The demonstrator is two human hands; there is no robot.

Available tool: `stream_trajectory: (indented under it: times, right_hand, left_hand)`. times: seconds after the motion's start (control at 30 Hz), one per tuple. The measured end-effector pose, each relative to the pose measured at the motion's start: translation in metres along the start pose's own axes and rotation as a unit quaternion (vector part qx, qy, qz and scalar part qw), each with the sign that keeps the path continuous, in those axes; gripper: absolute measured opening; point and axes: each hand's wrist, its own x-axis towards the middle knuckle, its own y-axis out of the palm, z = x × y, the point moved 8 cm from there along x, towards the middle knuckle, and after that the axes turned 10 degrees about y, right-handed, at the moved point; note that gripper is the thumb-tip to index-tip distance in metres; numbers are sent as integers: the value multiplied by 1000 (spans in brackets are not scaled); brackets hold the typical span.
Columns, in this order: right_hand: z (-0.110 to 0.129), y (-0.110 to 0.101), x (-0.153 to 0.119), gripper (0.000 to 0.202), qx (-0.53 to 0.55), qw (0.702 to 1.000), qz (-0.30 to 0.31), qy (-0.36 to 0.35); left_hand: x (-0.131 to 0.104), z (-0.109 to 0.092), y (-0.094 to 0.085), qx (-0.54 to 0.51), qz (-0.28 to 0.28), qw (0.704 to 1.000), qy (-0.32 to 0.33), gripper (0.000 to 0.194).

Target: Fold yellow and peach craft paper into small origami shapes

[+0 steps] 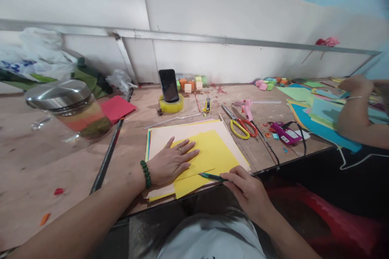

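My left hand [173,160] lies flat with its fingers spread on a yellow sheet of paper [217,149]. That sheet sits at an angle on a stack of pale pink paper [164,133], with other colours showing at the stack's left edge. In my right hand [246,188] is a slim green cutter knife [212,177], its tip touching or just above the yellow sheet near the front edge of the table. A dark slit runs across the sheet beside the tip, and the strip in front of it looks partly separated.
Behind the stack are scissors [240,123], a yellow utility knife [207,105], a pink glue gun [244,108] and a phone [169,85] leaning in a tape roll [172,105]. A purple power strip [287,133] lies right, near another person's arm [361,117]. A glass jug [73,109] stands left.
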Motion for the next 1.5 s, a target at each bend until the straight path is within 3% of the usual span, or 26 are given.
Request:
stream_trajectory:
  times: [0.47, 0.8, 1.5]
  right_hand:
    - [12, 7, 3, 23, 12, 1000, 4, -23]
    - [18, 12, 5, 23, 19, 999, 14, -33]
    - [43, 29, 7, 24, 18, 997, 18, -74]
  left_hand:
    - [1, 0, 0, -14, 23, 1000, -12, 50]
    - [1, 0, 0, -4, -2, 1000, -2, 50]
    - [0, -2, -4, -16, 7, 1000, -1, 50]
